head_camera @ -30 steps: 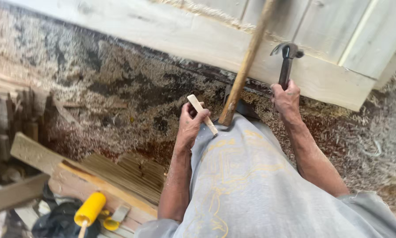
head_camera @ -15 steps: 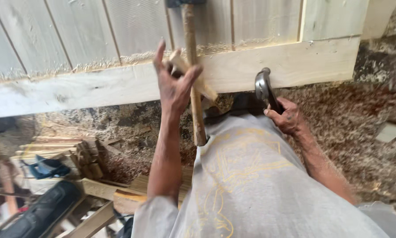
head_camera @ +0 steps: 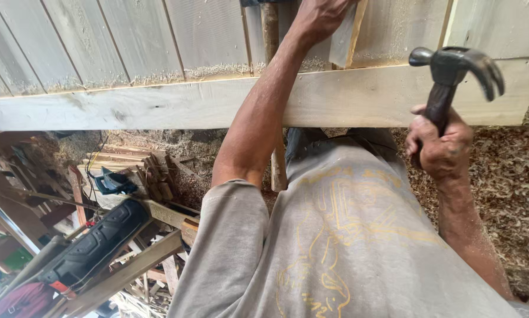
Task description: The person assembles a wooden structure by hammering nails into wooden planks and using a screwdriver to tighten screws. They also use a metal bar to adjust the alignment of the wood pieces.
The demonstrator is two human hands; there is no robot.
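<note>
My left hand (head_camera: 320,17) reaches up to the top edge of the view and presses a small pale wooden piece (head_camera: 344,35) against the upright boards of a pale wooden panel (head_camera: 158,106). My right hand (head_camera: 441,144) grips the dark handle of a steel claw hammer (head_camera: 453,73), its head raised in front of the panel's horizontal rail. A round wooden pole (head_camera: 273,88) stands upright behind my left forearm. My grey shirt with a yellow print fills the lower middle.
Sawdust and shavings (head_camera: 506,176) cover the ground on the right. At lower left lie a black power tool (head_camera: 93,244), a blue tool (head_camera: 114,182), stacked wood slats (head_camera: 129,162) and loose timber lengths (head_camera: 129,271).
My left hand has risen higher up the panel with the wooden piece. The right hand has lifted the hammer, head now upright. The view has moved closer to the panel.
</note>
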